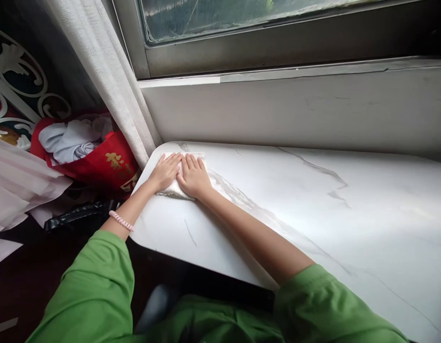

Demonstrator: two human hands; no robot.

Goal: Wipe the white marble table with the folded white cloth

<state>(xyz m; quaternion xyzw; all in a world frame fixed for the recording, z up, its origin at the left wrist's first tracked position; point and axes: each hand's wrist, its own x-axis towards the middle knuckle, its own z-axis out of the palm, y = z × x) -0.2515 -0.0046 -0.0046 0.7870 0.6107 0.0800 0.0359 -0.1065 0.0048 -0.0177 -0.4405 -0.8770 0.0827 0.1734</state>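
Note:
Both hands lie flat, side by side, on a white cloth [176, 191] at the left end of a white marble-patterned table [277, 190]. My left hand [166, 172] has its fingers stretched out over the cloth's left part. Beside it, my right hand [194, 175] presses down with its fingers extended and its thumb close to the left hand. Most of the cloth is hidden under the two palms; its edges show above and below them. Neither hand is wrapped round anything.
A wall [277, 109] with a window frame [259, 47] runs behind the table. To the left hang a pale curtain [106, 71] and a red bag [95, 162] stuffed with light fabric. A black bag [77, 215] sits below it, and white scrollwork [23, 71] stands further left.

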